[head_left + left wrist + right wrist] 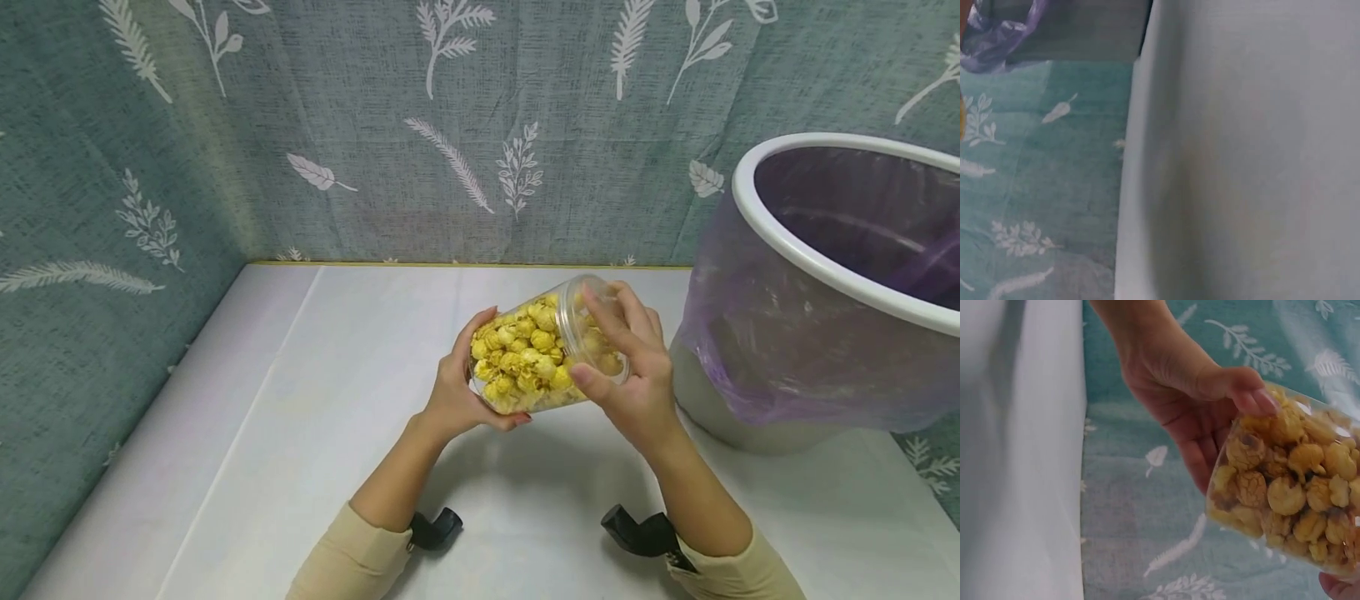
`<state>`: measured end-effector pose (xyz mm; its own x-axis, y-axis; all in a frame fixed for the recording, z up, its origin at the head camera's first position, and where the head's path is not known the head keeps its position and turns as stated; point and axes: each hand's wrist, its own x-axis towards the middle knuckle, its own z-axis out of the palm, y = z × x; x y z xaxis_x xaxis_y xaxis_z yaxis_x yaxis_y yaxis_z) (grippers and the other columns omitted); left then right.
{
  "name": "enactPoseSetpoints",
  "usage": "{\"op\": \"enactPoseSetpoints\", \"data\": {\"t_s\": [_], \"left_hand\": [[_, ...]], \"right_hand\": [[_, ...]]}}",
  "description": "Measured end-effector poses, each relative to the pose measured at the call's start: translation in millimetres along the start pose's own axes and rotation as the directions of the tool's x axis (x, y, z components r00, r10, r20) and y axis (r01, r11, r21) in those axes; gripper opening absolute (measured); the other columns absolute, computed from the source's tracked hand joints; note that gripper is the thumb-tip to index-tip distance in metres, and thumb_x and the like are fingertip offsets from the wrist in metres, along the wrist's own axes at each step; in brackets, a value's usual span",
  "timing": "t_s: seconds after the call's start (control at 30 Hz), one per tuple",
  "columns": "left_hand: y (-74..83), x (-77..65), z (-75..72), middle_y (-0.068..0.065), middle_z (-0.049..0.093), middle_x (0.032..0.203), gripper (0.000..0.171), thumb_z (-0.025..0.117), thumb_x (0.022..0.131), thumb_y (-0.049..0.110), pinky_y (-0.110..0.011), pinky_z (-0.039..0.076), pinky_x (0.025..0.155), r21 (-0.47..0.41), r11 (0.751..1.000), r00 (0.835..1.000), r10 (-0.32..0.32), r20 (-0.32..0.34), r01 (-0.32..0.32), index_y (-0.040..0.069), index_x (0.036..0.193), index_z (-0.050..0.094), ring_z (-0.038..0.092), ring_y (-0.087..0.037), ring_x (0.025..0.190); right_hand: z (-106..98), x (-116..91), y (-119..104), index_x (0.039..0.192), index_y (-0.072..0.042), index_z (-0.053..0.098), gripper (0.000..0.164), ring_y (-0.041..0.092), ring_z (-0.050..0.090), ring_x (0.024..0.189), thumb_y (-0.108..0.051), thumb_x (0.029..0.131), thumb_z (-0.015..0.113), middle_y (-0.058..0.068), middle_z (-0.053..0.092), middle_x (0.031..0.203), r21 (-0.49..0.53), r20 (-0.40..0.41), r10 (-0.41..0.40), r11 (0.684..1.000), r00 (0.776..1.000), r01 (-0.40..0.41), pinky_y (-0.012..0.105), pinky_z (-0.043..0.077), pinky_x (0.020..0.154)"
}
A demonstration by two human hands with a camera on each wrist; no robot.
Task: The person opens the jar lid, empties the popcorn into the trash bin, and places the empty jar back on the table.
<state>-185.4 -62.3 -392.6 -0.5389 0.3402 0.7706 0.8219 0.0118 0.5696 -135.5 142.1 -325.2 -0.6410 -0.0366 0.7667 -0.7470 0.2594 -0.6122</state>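
Note:
A clear plastic jar of yellow popcorn is held tilted above the white table, its lid end up and to the right. My left hand grips the base, thumb and fingers spread round it. Over the clear lid, my right hand curls its fingers and thumb. In the right wrist view the jar appears close up with the left hand round its base; a fingertip shows at the lower right corner. The left wrist view shows mostly table, the jar hardly in sight.
A grey bin with a white rim and a purple bag stands on the right, close to my right hand. The white table meets green leaf-print cloth at the back and left.

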Motion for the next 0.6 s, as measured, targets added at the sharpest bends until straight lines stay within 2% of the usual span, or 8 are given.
{"op": "enactPoseSetpoints", "data": {"t_s": [0.13,0.2,0.27,0.37,0.47,0.53,0.6], "left_hand": [[1.7,0.6,-3.6,-0.029,0.05,0.125,0.112,0.089,0.056,0.016,-0.035,0.052,0.089,-0.088,0.993,0.996,-0.068,0.062,0.073,-0.006,0.143,0.023,0.056,-0.023,0.112],[1.6,0.2,-4.4,-0.029,0.049,0.125,0.114,0.088,0.051,0.002,-0.036,0.053,0.087,-0.121,0.985,0.989,-0.113,0.092,0.124,-0.005,0.144,0.022,0.057,-0.023,0.111],[1.3,-0.2,-5.2,-0.028,0.048,0.126,0.114,0.086,0.051,-0.003,-0.036,0.053,0.086,-0.155,0.972,0.98,-0.159,0.12,0.176,-0.003,0.145,0.022,0.057,-0.023,0.111],[-0.1,-0.3,-7.5,-0.026,0.046,0.132,0.112,0.09,0.057,0.018,-0.034,0.053,0.087,-0.195,0.946,0.96,-0.23,0.157,0.258,0.0,0.146,0.024,0.055,-0.022,0.113],[-1.4,-0.1,-10.2,-0.024,0.044,0.136,0.114,0.086,0.06,0.046,-0.03,0.051,0.089,-0.228,0.911,0.933,-0.306,0.188,0.345,0.002,0.146,0.026,0.053,-0.024,0.115],[-1.9,-0.1,-10.7,-0.022,0.039,0.142,0.118,0.081,0.059,0.057,-0.027,0.049,0.092,-0.239,0.883,0.911,-0.362,0.2,0.404,0.003,0.148,0.025,0.05,-0.028,0.12],[-2.2,-0.5,-11.0,-0.021,0.032,0.148,0.121,0.08,0.06,0.058,-0.029,0.047,0.096,-0.253,0.858,0.892,-0.403,0.207,0.446,0.005,0.15,0.02,0.047,-0.034,0.124]], "right_hand": [[-4.8,3.2,4.4,0.134,-0.031,0.054,0.056,0.018,0.037,0.114,-0.056,0.084,0.062,0.027,0.043,0.136,-0.007,0.048,-0.02,1.0,0.999,0.021,0.029,0.034,0.09],[-7.0,4.8,7.4,0.135,-0.03,0.053,0.058,0.019,0.036,0.116,-0.056,0.084,0.062,0.029,0.042,0.137,-0.007,0.079,-0.027,1.0,0.997,0.028,0.032,0.034,0.09],[-8.7,5.3,10.8,0.135,-0.03,0.053,0.058,0.021,0.035,0.118,-0.056,0.084,0.062,0.028,0.04,0.139,0.0,0.105,-0.031,1.0,0.994,0.031,0.036,0.034,0.091],[-10.7,7.0,15.9,0.136,-0.029,0.052,0.059,0.024,0.034,0.122,-0.056,0.084,0.063,0.025,0.039,0.141,0.029,0.142,-0.044,0.999,0.989,0.04,0.048,0.033,0.093],[-11.3,7.6,18.8,0.136,-0.028,0.053,0.059,0.026,0.033,0.125,-0.054,0.084,0.064,0.023,0.038,0.143,0.067,0.164,-0.028,0.998,0.986,0.017,0.058,0.03,0.095],[-9.9,6.8,19.2,0.135,-0.029,0.053,0.057,0.024,0.033,0.125,-0.052,0.085,0.064,0.022,0.037,0.144,0.081,0.156,0.016,0.996,0.988,-0.029,0.059,0.029,0.095],[-7.4,6.2,18.7,0.135,-0.027,0.054,0.055,0.022,0.034,0.125,-0.049,0.086,0.064,0.021,0.038,0.144,0.082,0.133,0.061,0.994,0.989,-0.072,0.056,0.029,0.096]]}}
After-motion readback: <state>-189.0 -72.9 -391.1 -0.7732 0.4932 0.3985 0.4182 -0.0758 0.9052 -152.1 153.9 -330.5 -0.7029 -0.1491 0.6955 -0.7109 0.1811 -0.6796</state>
